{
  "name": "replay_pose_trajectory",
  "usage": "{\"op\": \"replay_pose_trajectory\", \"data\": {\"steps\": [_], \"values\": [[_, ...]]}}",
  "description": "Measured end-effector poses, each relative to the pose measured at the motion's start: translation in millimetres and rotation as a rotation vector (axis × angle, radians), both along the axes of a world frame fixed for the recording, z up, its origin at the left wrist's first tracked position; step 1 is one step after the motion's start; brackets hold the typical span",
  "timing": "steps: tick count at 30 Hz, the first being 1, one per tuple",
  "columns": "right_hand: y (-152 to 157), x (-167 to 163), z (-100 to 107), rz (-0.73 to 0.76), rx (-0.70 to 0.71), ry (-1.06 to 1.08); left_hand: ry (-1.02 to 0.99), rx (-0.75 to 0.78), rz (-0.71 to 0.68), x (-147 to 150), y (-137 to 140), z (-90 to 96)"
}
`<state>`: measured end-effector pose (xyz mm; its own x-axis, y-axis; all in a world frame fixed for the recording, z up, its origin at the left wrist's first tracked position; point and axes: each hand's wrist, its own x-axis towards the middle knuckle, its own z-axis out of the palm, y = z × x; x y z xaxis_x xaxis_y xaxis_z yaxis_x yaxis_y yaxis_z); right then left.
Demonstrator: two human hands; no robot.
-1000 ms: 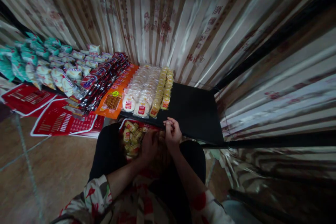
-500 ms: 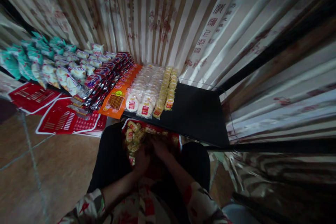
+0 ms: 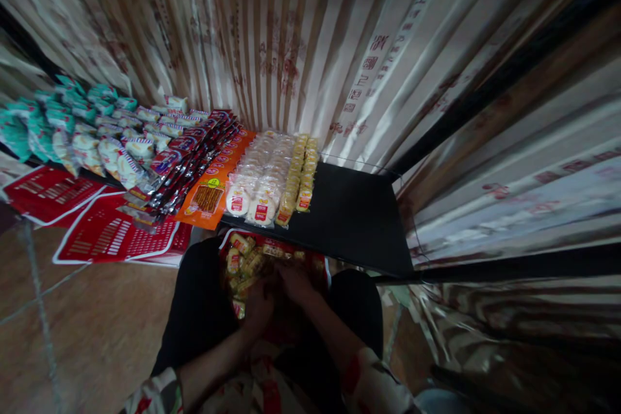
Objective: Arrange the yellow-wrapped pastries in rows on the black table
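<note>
1. In the lower middle of the frame, a white-rimmed red basket (image 3: 319, 264) sits between the person's dark-clad knees, just below the front edge of the black shelf (image 3: 354, 220).
2. Small gold-wrapped snacks (image 3: 242, 265) lie loose in the basket, showing most clearly in its left part; the rest sinks into shadow.
3. The left hand (image 3: 259, 307) reaches into the basket beside these snacks. Its fingers are lost in the dark, so I cannot tell whether it is closed on anything.
4. The right hand (image 3: 294, 283) is also down in the basket, close to the left one, its fingers pointing up and left in the frame. Whether it grips a snack cannot be told either.
5. On the shelf, at the centre of the frame, stand two rows of yellow packs (image 3: 305, 178), with rows of clear-wrapped white round crackers (image 3: 262, 174) just left of them.
6. Further left come an orange bag (image 3: 206, 197), overlapping dark red packets (image 3: 189, 149), white packets (image 3: 130, 142) and, at the left edge, teal bags (image 3: 53, 119).
7. Two red slotted containers (image 3: 109, 226) overlap at lower left, below the shelf edge.
8. Pleated printed sheeting (image 3: 286, 32) fills the upper frame behind the shelf.
</note>
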<state>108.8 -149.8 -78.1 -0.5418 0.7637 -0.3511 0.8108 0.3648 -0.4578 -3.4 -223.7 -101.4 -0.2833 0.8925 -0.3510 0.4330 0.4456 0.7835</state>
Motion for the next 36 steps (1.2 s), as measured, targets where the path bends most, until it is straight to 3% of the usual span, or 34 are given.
{"op": "replay_pose_trajectory", "data": {"steps": [6, 11, 14, 17, 20, 25, 30, 36], "values": [[1, 17, 14, -0.07, 0.007, 0.117, 0.062, 0.259, 0.046, -2, 3, 21.2], [2, 30, 19, -0.294, 0.053, 0.355, 0.062, 0.478, 0.01, 5, 13, 44.3], [5, 36, 26, -0.423, -0.022, 0.622, 0.076, 0.593, -0.033, 10, 23, 61.3], [11, 38, 37, -0.523, -0.127, 0.876, 0.081, 0.593, -0.092, 16, 33, 77.9], [20, 39, 49, -0.664, -0.17, 0.983, 0.082, 0.558, -0.139, 24, 43, 90.0], [47, 39, 60, -0.844, -0.049, 1.021, 0.093, 0.545, -0.244, 40, 63, 98.1], [75, 35, 57, -0.861, 0.073, 1.013, 0.078, 0.602, -0.266, 52, 88, 93.8], [93, 28, 43, -0.832, 0.121, 0.944, 0.078, 0.601, -0.256, 54, 106, 84.6]]}}
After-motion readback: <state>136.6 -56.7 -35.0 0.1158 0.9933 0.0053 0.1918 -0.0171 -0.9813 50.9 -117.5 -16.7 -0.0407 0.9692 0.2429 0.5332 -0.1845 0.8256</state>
